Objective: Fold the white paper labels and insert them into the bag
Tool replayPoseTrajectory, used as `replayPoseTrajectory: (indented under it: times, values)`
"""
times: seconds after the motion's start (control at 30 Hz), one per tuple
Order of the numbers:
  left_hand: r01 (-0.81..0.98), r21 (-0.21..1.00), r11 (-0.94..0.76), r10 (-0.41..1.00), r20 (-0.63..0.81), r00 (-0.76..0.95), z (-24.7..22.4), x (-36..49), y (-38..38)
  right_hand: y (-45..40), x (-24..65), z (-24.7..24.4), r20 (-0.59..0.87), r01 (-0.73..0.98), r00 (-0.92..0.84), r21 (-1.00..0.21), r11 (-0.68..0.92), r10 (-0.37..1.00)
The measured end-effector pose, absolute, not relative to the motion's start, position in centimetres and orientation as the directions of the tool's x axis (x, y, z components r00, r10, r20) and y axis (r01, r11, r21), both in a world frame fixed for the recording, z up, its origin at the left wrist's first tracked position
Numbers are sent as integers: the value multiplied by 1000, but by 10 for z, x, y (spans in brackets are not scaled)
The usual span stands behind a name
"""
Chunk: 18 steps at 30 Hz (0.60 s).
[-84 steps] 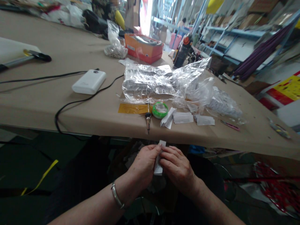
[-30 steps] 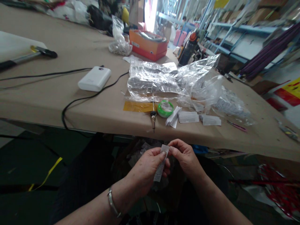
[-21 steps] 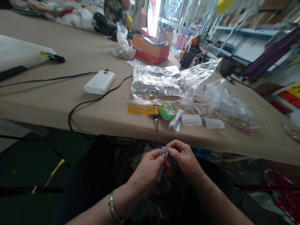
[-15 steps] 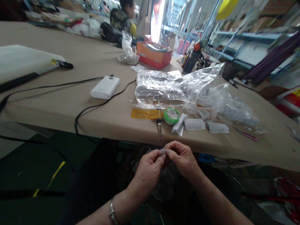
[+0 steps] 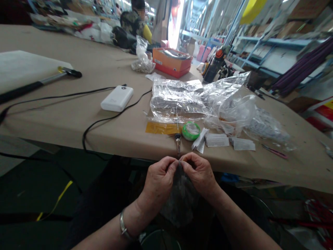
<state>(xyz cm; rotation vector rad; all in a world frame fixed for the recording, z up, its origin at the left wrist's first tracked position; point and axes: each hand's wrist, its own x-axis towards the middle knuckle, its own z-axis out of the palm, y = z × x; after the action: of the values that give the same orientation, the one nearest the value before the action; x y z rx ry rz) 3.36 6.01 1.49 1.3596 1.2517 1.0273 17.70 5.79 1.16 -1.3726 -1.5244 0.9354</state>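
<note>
My left hand [image 5: 160, 177] and my right hand [image 5: 199, 172] meet in front of the table edge, fingers closed in a pinch. Between the fingertips is a small pale piece, mostly hidden and too small to name. Just beyond them, the metal tip of a soldering iron [image 5: 178, 138] sticks out over the table edge. Brown tape [image 5: 161, 127] lies across the tool's area. A green round tin [image 5: 191, 131] stands right of the iron, beside stacks of white printed strips [image 5: 217, 140]. Below my hands, a clear plastic bag [image 5: 179, 205] hangs at my lap.
A large clear plastic bag [image 5: 179, 99] covers the table's middle. Left of it are a white power bank [image 5: 117, 98] and a black cable [image 5: 90, 128]. Pink tweezers [image 5: 275, 151] lie at the right. Behind are an orange box [image 5: 171, 64], a dark bottle [image 5: 213, 66] and a person [image 5: 131, 21].
Both hands have moved slightly up, closer to the iron's tip. The pale piece, seen flat between the fingers before, now barely shows.
</note>
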Motion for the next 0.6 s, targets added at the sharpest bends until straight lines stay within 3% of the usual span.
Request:
replayPoseTrajectory:
  times: [0.6]
  values:
    - [150, 989, -12, 995, -3, 103, 10, 34, 67, 63, 177, 9, 197, 430, -15, -884, 184, 980]
